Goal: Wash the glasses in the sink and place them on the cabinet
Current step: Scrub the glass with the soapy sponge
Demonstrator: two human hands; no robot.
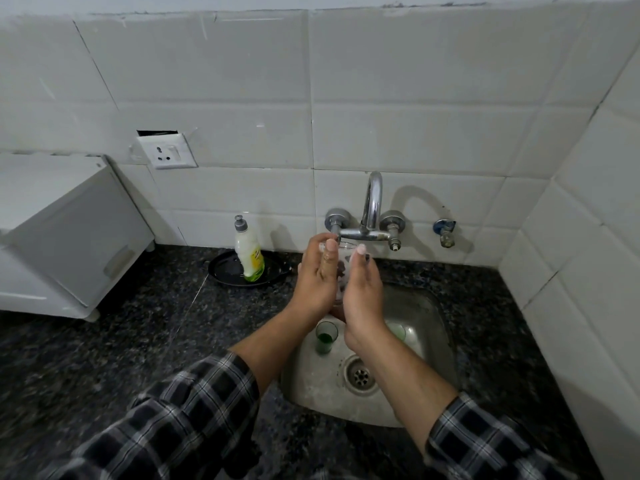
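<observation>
A clear glass (343,268) is held upright between both my palms, above the back of the steel sink (433,327) and just below the tap (372,209). My left hand (317,275) presses its left side and my right hand (363,289) its right side, so most of the glass is hidden. A small glass with green liquid (325,336) stands in the sink under my wrists. Another green-tinted glass (398,330) shows partly behind my right wrist. No water stream is visible.
A dish soap bottle (248,252) stands on a black round plate (221,268) left of the sink. A white cabinet-like box (69,230) sits at the left on the dark granite counter (138,341). White tiled walls close the back and right.
</observation>
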